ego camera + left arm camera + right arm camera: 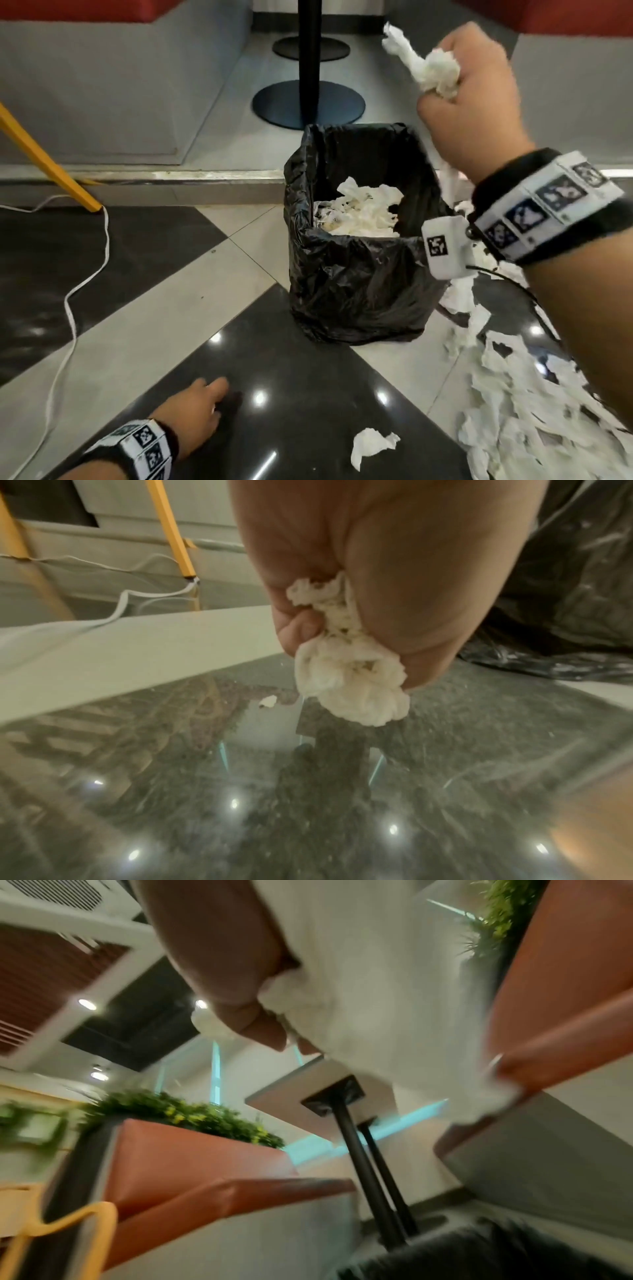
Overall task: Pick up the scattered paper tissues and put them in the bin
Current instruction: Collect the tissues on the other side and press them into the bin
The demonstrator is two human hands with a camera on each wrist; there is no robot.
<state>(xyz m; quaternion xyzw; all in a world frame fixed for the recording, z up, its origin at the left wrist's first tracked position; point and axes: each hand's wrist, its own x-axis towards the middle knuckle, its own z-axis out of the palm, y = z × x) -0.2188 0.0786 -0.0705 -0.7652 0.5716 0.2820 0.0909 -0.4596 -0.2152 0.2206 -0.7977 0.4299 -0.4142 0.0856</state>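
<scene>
A bin (359,294) lined with a black bag stands on the floor, with white tissues (359,212) inside. My right hand (469,89) is raised above the bin's far right corner. It grips a bunch of white tissue (436,73), and a strip trails down toward the floor. The right wrist view shows that hand (240,993) with blurred tissue (377,988). Low over the dark tile in front of the bin, my left hand (202,407) pinches a crumpled tissue wad (349,674); the head view hides that wad. Several torn tissues (531,411) litter the floor on the right, and one piece (371,445) lies nearer.
Behind the bin stands a black table pole on a round base (308,102), on a raised step with a metal edge (171,176). A yellow chair leg (44,157) and a white cable (85,274) are on the left. Red benches flank the table.
</scene>
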